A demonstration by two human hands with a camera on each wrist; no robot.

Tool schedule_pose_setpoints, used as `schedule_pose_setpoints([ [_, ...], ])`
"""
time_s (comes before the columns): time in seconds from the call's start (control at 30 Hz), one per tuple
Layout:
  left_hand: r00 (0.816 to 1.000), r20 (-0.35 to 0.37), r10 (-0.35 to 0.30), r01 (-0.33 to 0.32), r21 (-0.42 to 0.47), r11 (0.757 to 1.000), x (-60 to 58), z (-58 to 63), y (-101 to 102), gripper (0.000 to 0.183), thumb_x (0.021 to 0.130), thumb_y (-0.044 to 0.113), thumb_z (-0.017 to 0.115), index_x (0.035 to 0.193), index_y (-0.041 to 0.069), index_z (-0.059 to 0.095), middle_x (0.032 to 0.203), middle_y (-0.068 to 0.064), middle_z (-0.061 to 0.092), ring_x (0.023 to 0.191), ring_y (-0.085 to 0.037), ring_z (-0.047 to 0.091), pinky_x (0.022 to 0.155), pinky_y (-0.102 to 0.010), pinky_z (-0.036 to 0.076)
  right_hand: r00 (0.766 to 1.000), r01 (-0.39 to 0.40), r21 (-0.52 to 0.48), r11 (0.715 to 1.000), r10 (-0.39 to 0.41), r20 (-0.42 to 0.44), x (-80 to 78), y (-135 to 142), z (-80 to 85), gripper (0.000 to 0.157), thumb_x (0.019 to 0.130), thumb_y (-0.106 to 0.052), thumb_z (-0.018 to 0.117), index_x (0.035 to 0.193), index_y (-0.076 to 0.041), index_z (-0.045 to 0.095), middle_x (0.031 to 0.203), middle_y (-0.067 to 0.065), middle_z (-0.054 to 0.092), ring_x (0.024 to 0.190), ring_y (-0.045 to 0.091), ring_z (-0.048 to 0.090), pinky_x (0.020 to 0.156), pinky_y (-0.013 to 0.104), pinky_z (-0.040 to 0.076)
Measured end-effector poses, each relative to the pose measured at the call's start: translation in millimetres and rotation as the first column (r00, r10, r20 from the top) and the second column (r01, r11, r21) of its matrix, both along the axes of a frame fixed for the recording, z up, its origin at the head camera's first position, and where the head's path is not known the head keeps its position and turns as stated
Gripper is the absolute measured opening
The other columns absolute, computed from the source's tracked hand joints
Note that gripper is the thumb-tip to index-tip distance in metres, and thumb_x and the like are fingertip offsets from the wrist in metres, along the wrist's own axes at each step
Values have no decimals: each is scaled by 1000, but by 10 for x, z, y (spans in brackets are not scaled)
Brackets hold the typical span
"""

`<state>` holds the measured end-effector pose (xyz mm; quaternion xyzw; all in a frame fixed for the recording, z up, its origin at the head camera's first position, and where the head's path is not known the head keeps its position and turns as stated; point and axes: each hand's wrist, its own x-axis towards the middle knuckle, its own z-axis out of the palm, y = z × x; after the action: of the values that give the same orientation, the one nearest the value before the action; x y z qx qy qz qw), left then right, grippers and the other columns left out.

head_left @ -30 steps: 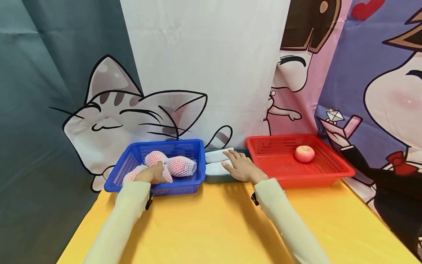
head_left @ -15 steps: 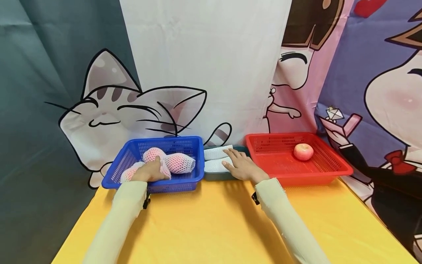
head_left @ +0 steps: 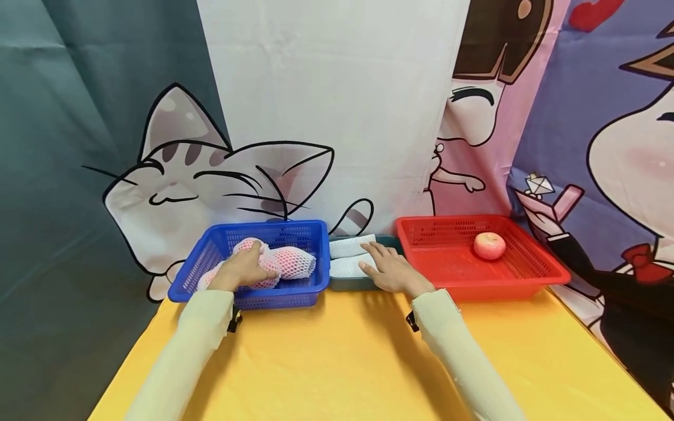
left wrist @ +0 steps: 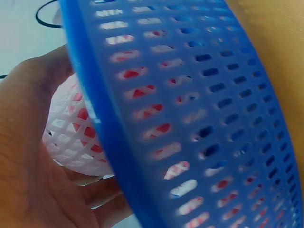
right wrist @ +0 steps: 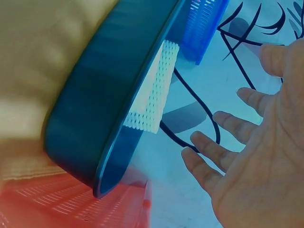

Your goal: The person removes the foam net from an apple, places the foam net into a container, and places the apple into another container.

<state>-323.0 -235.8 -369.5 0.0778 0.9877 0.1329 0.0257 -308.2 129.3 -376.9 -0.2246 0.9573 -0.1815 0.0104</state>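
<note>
In the blue basket [head_left: 322,280], my left hand [head_left: 239,272] grips a reddish apple in a white foam net [left wrist: 80,130]. The left wrist view has the thumb and fingers curled around it, partly behind the basket's wall. Beside it lie another netted apple [head_left: 296,263] on the right and a netted one at the left [head_left: 206,279], mostly hidden by the hand. My right hand [head_left: 392,270] hovers with spread fingers over a dark green container [right wrist: 102,90]. Two flat white foam nets [head_left: 348,266] lie inside that container. Nothing is in this hand.
A red basket [head_left: 432,263] stands to the right of the green container, with one bare apple [head_left: 489,246] at its back right. All three containers line the rear of the yellow table [head_left: 316,356], against a printed cloth backdrop [head_left: 337,105].
My left hand's fingers have closed further on the netted apple, which has shifted slightly up and right, overlapping its neighbour. My right hand stays over the green container; the head view sways a little.
</note>
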Motion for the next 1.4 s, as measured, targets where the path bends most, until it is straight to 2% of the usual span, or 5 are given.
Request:
schedule_pose_setpoints([
  [0.2, 997, -72, 15, -12, 40, 999, 67, 39, 58, 92, 81, 53, 73, 144, 0, 32, 131, -27, 61, 114, -50, 61, 87, -65, 51, 1000, -9, -2, 1000, 9, -23, 38, 30, -1, 64, 103, -47, 43, 157, -16, 28, 162, 15, 30, 145, 43, 31, 120, 58, 25],
  [0.5, 981, -193, 12, -1, 55, 998, 141, 26, 204, 88, 81, 55, 73, 142, 2, 37, 124, -24, 63, 105, -42, 65, 80, -59, 54, 999, -20, -45, 999, 18, -41, 74, 58, -48, 64, 102, -46, 48, 156, -17, 30, 157, 14, 36, 142, 40, 36, 117, 58, 30],
  [0.87, 967, -251, 42, 4, 180, 984, 262, 32, 350, 89, 82, 58, 71, 145, 6, 35, 131, -23, 60, 106, -40, 64, 81, -55, 55, 998, -52, -97, 994, 50, -22, 133, 40, -99, 65, 101, -42, 53, 156, -15, 29, 157, 16, 35, 144, 41, 33, 118, 58, 29],
  [1.1, 947, -320, 25, 47, 215, 975, 293, 19, 514, 89, 80, 60, 72, 143, 7, 39, 131, -20, 59, 110, -37, 63, 87, -55, 54, 999, -49, -99, 994, 48, -16, 140, 44, -119, 67, 100, -41, 54, 156, -14, 28, 158, 16, 34, 145, 43, 31, 118, 59, 29],
  [1.4, 933, -360, -13, 118, 273, 955, 356, 1, 733, 88, 77, 56, 77, 143, 10, 41, 132, -17, 60, 108, -35, 64, 87, -53, 54, 998, -58, -108, 992, 58, -3, 202, 39, -126, 69, 100, -41, 55, 157, -16, 25, 160, 14, 32, 146, 41, 31, 118, 57, 30],
])
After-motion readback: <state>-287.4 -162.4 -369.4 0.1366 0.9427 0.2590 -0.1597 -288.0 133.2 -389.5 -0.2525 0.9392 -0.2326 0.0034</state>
